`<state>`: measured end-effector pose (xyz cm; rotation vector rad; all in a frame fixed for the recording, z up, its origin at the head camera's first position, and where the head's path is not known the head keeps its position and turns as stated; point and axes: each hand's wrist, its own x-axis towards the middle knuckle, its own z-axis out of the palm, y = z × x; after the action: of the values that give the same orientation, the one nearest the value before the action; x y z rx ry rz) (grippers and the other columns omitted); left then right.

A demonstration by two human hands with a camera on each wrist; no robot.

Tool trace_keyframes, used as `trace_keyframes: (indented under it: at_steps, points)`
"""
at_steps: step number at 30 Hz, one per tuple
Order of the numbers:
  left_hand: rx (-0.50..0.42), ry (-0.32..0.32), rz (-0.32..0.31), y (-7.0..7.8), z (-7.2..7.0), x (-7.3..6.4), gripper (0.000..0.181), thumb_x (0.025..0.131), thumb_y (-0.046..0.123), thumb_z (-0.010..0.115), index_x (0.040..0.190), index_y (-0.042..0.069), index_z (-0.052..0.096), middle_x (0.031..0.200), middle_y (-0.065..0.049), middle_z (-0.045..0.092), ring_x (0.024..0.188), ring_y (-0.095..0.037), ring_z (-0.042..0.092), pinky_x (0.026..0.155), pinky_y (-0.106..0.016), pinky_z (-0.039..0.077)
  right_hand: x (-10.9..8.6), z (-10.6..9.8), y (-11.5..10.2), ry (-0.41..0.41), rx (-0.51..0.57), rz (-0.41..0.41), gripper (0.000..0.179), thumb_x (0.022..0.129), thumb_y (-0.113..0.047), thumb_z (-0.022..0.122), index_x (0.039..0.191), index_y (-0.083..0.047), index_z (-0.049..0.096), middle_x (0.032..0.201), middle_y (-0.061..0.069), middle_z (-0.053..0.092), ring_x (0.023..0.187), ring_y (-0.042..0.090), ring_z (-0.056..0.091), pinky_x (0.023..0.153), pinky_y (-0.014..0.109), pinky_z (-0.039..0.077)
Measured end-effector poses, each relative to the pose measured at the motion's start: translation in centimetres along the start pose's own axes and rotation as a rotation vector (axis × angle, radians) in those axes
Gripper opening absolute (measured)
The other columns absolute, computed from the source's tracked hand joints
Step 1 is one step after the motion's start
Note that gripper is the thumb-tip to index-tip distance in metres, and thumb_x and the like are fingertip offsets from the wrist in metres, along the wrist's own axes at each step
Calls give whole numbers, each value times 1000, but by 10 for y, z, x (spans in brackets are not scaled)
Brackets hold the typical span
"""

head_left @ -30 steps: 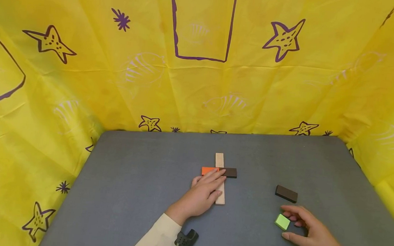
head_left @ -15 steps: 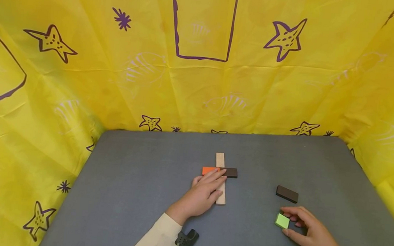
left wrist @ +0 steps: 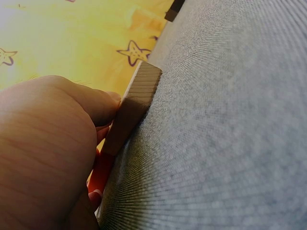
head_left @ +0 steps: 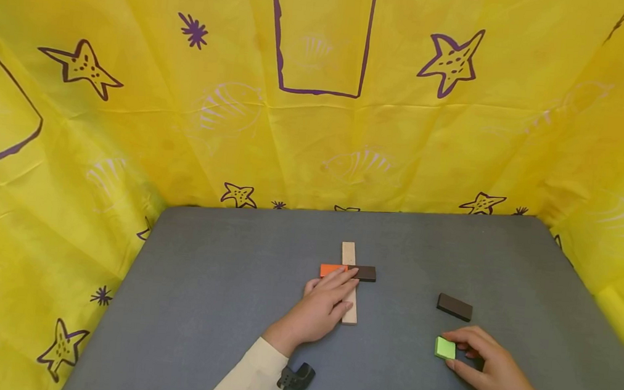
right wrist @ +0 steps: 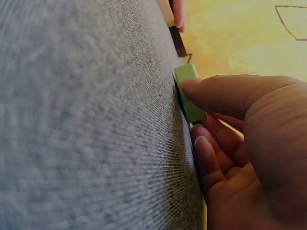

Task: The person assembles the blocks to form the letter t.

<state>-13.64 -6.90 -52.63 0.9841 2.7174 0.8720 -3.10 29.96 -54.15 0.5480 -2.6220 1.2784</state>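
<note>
The green block (head_left: 445, 348), squarish from above, is pinched by the right hand (head_left: 489, 363); the crosswise orange block (head_left: 331, 270) is touched by the left hand (head_left: 320, 310), fingers outstretched; wide table (head_left: 387, 356) room is left between.

Yellow cloth (head_left: 318, 127) hangs behind and to both sides of a grey table (head_left: 227, 274). Purple starfish (head_left: 449, 63) and pale fish (head_left: 230, 108) are printed on it.

A booth-like place, it seems: yellow starfish-print sheeting (head_left: 306, 139) surrounds a grey table (head_left: 228, 262) on three sides.
</note>
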Motion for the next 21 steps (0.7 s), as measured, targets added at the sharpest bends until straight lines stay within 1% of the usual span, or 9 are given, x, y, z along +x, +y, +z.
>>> trace_keyframes:
  at_steps: [7, 11, 15, 19, 21]
  points:
    - [-1, -3, 3, 0, 0, 0, 53, 117, 27, 55, 167, 11, 47, 177, 6, 28, 164, -15, 16, 118, -57, 26, 2, 1, -5, 6, 17, -4, 49, 83, 11, 89, 123, -15, 79, 115, -3, 70, 95, 8, 65, 81, 14, 50]
    - [-11, -3, 2, 0, 0, 0, 54, 117, 27, 55, 167, 11, 46, 177, 6, 28, 164, -15, 16, 118, -56, 26, 6, 4, -11, 15, 39, -27, 49, 82, 13, 89, 123, -13, 79, 115, -2, 70, 95, 9, 66, 82, 15, 51]
    - [-16, -6, 0, 0, -1, 0, 54, 117, 27, 55, 167, 11, 46, 177, 6, 28, 164, -15, 16, 118, -56, 25, 11, 7, -18, 34, 43, -69, 52, 80, 15, 89, 123, -13, 78, 115, -2, 69, 95, 8, 65, 83, 15, 51]
    - [-14, -5, 4, 0, -1, 0, 53, 117, 27, 55, 167, 10, 47, 177, 5, 29, 164, -16, 17, 118, -57, 25, 18, 10, -25, 70, 41, -127, 56, 77, 18, 90, 123, -12, 78, 114, -1, 69, 94, 9, 65, 83, 15, 51]
    - [-15, -4, 3, 0, -1, 0, 53, 117, 26, 55, 167, 10, 47, 177, 5, 29, 164, -16, 17, 118, -57, 25, 22, 12, -29, 81, 55, -145, 56, 76, 19, 89, 122, -11, 78, 114, 1, 69, 94, 9, 65, 83, 16, 51]
